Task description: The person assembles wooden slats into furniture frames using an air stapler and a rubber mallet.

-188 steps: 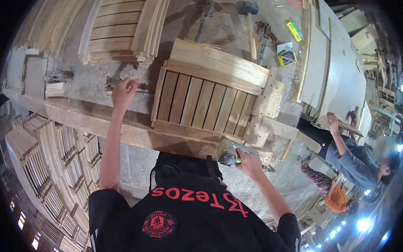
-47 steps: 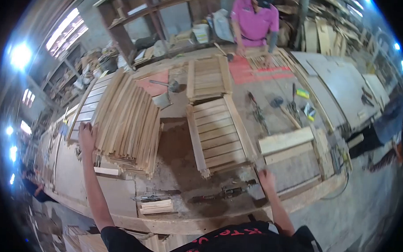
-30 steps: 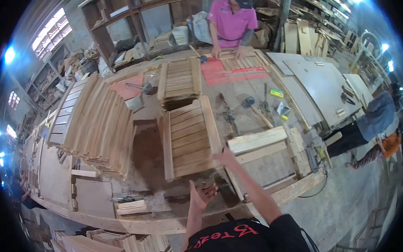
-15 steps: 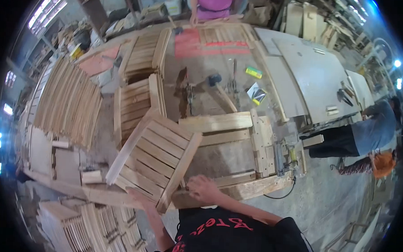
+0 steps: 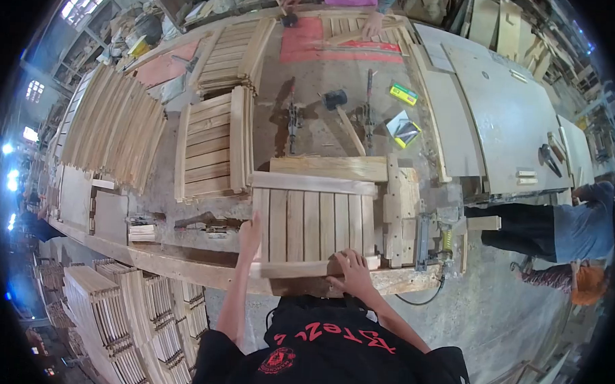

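Observation:
A slatted wooden panel [image 5: 312, 222] lies squared up in front of me, its slats running away from my body between two rails. My left hand [image 5: 249, 239] grips its left edge, with the fingertips partly hidden. At the right end of the near rail, my right hand [image 5: 352, 271] has its fingers curled over the wood. Along the panel's far side runs a thick wooden bar [image 5: 329, 167]. A wooden block with holes [image 5: 393, 215] stands by its right end, next to a metal clamp with a spring [image 5: 433, 240].
Stacked slatted panels [image 5: 211, 144] stand left on the bench. A mallet [image 5: 344, 119], two upright metal tools and a green-yellow box [image 5: 404, 94] lie beyond the bar. Another person's hand [image 5: 373, 24] works at the far side; a person [image 5: 557, 221] stands right.
The panel has turned from a slant to lie square and moved right, against the bar and block. My right hand has gone from the bench edge onto the near rail.

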A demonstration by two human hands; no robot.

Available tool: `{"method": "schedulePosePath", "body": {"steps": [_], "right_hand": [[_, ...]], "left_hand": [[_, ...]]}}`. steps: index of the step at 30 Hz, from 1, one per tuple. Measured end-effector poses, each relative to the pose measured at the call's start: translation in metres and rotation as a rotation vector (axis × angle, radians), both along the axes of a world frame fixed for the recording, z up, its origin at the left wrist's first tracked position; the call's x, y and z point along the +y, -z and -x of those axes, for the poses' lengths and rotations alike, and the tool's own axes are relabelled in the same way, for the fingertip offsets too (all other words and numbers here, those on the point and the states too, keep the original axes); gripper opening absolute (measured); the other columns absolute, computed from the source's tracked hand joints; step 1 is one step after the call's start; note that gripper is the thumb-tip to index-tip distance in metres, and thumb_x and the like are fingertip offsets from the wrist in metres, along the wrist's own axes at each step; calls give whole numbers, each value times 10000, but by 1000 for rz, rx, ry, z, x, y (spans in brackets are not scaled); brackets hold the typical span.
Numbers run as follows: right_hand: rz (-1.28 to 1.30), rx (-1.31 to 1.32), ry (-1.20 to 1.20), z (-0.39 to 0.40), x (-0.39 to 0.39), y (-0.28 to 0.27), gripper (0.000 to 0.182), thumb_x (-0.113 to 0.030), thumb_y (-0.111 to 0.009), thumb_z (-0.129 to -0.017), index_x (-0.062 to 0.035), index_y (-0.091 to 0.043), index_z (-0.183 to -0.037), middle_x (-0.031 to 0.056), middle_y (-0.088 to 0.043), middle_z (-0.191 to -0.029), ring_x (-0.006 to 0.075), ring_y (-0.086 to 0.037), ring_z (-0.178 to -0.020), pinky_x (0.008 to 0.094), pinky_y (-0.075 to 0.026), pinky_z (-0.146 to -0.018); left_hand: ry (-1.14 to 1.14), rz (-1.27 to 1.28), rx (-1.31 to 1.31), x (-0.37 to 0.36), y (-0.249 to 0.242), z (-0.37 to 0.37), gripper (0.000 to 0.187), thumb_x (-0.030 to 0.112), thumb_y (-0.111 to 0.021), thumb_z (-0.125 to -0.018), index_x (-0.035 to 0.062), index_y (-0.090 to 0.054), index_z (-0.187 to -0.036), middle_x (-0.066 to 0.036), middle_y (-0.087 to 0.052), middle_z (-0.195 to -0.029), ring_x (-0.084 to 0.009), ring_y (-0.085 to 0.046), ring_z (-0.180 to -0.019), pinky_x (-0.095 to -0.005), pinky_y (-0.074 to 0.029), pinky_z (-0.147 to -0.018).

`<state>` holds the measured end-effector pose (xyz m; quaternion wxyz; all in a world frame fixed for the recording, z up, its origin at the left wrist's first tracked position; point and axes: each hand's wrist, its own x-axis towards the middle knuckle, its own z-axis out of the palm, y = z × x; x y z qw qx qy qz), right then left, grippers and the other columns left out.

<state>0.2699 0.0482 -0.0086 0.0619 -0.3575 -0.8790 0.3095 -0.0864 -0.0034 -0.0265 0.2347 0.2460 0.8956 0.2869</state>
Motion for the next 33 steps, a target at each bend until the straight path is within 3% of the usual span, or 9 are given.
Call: {"method": "schedulePosePath", "body": {"steps": [3,6,10,13,15,19,23,26,33], "right_hand": [[140,-40,93,-5,4,13,673,-525,-663,-796,-73,-539,-1278,156,-517,-1272,372,-435,-1227,488,-354,-1023],[20,-45,84,-5,0,43,523,-482,-678,-806,-105,-594,-1159,116,-565,-1146,359,-489,-1101,512,-362,-948],[-82,9,188,-8,-1,63,382,-387,-697,-780,-133,-611,-1052,82,-568,-1034,339,-503,-1037,512,-365,-903],[-130,-37,220,5,-4,67,354,-340,-697,-750,-119,-613,-1013,95,-564,-1024,338,-498,-1040,507,-371,-902],[-91,-69,246,8,-5,59,363,-339,-683,-759,-92,-619,-1018,119,-566,-1049,344,-491,-1054,513,-375,-907],[-128,-95,245,10,-6,60,354,-332,-682,-756,-96,-617,-1012,121,-566,-1035,350,-489,-1038,513,-374,-904],[-107,-131,242,15,-4,63,355,-331,-675,-759,-107,-607,-1025,122,-560,-1032,353,-484,-1037,518,-369,-902],[-106,-134,251,19,-4,64,356,-330,-668,-762,-113,-594,-1035,119,-550,-1037,355,-482,-1037,522,-364,-901],[-143,-183,254,22,-4,69,364,-391,-617,-773,-104,-565,-991,128,-533,-1029,360,-467,-1009,510,-353,-893]], "left_hand": [[186,378,73,26,12,-8,573,486,-477,-940,-46,-690,-919,-293,-660,-879,-438,-639,-933,-491,-507,-811],[668,553,232,-3,13,4,447,436,-514,-911,36,-706,-959,-246,-679,-904,-417,-654,-907,-492,-525,-808],[235,527,85,-19,-39,-6,372,419,-537,-893,121,-689,-1058,-201,-668,-1037,-407,-637,-978,-531,-509,-837],[316,500,86,-50,36,9,440,425,-570,-878,86,-623,-1154,-237,-596,-1174,-416,-588,-1082,-532,-488,-879],[122,440,210,-55,59,-5,555,442,-612,-857,52,-520,-1241,-258,-504,-1247,-423,-525,-1150,-532,-469,-910],[109,451,177,-39,35,-3,553,381,-692,-814,27,-483,-1184,-223,-448,-1228,-414,-462,-1175,-538,-456,-916],[90,440,67,-47,66,10,428,301,-697,-828,18,-486,-1070,-251,-568,-1022,-440,-588,-957,-520,-505,-797],[113,228,208,-46,53,-2,360,267,-683,-848,9,-483,-1000,-246,-591,-927,-458,-600,-860,-529,-507,-743],[303,120,12,-38,45,10,289,209,-656,-868,1,-477,-959,-232,-565,-924,-454,-589,-884,-523,-492,-715]]}}
